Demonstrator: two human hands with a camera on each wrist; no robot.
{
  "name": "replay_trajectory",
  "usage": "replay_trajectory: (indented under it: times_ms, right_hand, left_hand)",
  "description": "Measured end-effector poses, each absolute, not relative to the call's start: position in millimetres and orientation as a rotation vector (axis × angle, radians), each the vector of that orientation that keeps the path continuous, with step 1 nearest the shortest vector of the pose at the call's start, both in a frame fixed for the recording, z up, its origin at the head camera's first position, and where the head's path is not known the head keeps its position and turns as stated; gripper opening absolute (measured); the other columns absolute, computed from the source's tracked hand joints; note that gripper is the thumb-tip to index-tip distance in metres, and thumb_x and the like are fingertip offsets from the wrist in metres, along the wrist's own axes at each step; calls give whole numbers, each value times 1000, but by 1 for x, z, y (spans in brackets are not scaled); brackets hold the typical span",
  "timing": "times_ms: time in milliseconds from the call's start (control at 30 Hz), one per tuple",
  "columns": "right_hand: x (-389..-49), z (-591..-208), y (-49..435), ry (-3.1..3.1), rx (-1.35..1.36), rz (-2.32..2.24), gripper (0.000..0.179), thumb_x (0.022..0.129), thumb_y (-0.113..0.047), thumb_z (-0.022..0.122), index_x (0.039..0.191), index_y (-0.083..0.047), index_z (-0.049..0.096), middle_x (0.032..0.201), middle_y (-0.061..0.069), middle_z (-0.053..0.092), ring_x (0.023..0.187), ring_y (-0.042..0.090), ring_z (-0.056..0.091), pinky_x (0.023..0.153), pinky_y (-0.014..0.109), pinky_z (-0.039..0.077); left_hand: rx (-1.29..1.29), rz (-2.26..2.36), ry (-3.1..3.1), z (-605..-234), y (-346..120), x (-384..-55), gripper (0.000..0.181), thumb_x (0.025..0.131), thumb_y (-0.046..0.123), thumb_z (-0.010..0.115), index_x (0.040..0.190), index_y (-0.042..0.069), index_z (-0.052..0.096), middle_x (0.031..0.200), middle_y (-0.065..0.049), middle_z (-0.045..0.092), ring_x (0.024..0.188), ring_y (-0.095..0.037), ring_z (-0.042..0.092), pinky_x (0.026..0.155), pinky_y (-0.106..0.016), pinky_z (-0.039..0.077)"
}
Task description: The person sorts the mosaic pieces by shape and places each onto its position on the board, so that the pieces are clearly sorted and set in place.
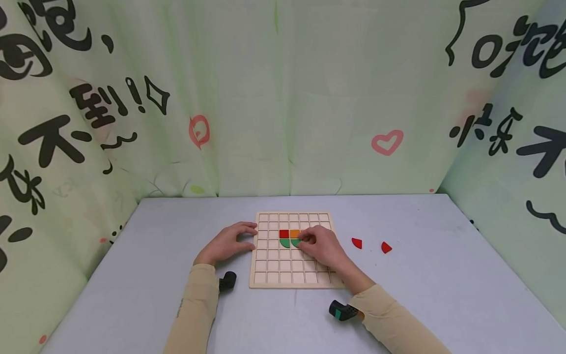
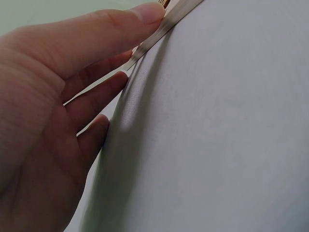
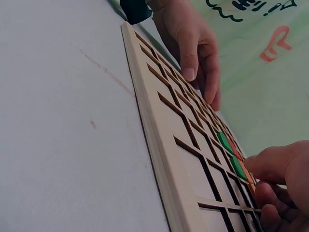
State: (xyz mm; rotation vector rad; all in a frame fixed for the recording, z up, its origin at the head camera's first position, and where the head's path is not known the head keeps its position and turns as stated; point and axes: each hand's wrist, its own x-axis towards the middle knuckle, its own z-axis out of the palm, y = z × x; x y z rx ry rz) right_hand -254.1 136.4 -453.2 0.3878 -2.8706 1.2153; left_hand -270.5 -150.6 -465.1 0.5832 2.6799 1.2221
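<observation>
A pale wooden grid board [image 1: 267, 279] lies on the table. Near its middle sit a red square [image 1: 284, 234], an orange square [image 1: 294, 233] and a green quarter-round piece [image 1: 284, 243]. My right hand [image 1: 325, 247] reaches over the board and its fingertips pinch a second green quarter-round piece [image 3: 237, 168] at its cell, beside the first. The curled fingers partly hide that piece and the orange square. At the board's left edge, my left hand [image 1: 230, 242] rests with extended fingers and thumb touching the rim; the left wrist view shows the thumb [image 2: 147, 13] against it.
Two red pieces with a curved side lie right of the board, one nearer [image 1: 357, 243] and one farther out [image 1: 386, 247]. Black wrist devices show by the left sleeve [image 1: 227, 280] and right sleeve [image 1: 342, 311]. A printed curtain [image 1: 309, 98] encloses the white table [image 1: 155, 275].
</observation>
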Motion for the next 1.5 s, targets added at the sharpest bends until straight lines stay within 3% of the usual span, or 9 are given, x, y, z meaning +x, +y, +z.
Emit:
replay_trajectory:
  times_ms: [433, 633, 867, 1500]
  right_hand:
    - [-249, -445, 161, -2858, 219, 1368, 30, 90, -21, 71, 116, -6, 65, 105, 4, 66, 94, 19, 61, 81, 31, 56]
    - [-248, -446, 168, -2853, 208, 1382, 31, 91, -25, 71, 117, -9, 66, 108, 3, 67, 97, 19, 62, 83, 33, 56]
    - [-245, -447, 180, -2782, 156, 1422, 37, 94, -24, 66, 127, -9, 62, 120, 8, 64, 107, 24, 61, 94, 39, 53]
    - [-230, -446, 261, -2853, 37, 1287, 52, 97, -33, 60, 141, -7, 50, 131, 18, 58, 119, 36, 57, 97, 49, 50]
  left_hand:
    - [566, 1217, 2680, -464, -149, -270, 39, 84, 14, 78, 120, 7, 67, 143, -3, 52, 138, -26, 40, 114, -43, 33]
    - [565, 1227, 2680, -465, -149, -270, 39, 83, 16, 78, 120, 8, 68, 142, -2, 52, 138, -26, 40, 114, -43, 33]
    - [587, 1231, 2679, -465, -150, -270, 38, 84, 16, 78, 120, 8, 68, 142, -2, 53, 137, -26, 41, 114, -43, 33]
    - [585, 1225, 2678, -462, -151, -269, 37, 85, 17, 77, 119, 7, 68, 142, -3, 52, 137, -27, 40, 114, -44, 33]
